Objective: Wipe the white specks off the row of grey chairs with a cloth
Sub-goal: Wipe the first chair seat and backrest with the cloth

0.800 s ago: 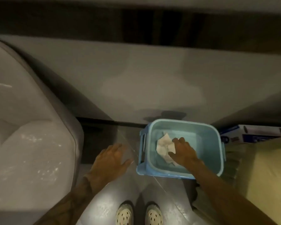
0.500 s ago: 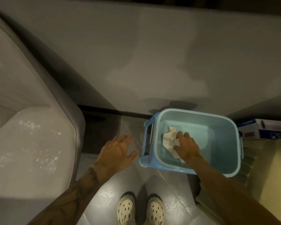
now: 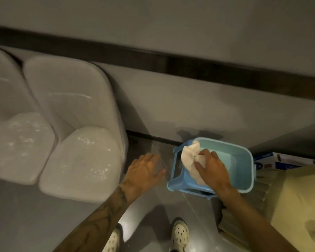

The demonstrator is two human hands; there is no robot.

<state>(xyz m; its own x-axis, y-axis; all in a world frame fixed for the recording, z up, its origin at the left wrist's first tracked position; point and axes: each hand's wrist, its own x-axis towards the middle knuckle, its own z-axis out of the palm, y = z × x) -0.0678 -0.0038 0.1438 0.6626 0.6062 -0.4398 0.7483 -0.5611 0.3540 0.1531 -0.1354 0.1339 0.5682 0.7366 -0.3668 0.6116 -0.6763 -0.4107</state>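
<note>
My right hand (image 3: pixel 212 168) grips a crumpled white cloth (image 3: pixel 190 159) and holds it over the left rim of a light blue plastic tub (image 3: pixel 240 160) on the floor. My left hand (image 3: pixel 144 170) hangs open, fingers spread, between the tub and the nearest grey chair (image 3: pixel 80 157). White specks dot that chair's seat. A second grey chair (image 3: pixel 16 142) stands to its left, its seat speckled as well.
A grey wall with a dark rail runs behind the chairs and the tub. A blue and white box (image 3: pixel 284 160) lies right of the tub, beside a pale yellow surface (image 3: pixel 298 200). My two feet in white perforated shoes (image 3: pixel 179 233) stand on the glossy grey floor.
My right hand has lifted the cloth from the tub's bottom up to its left rim. The view has swung left and back, so two chairs show now. My left hand stays open.
</note>
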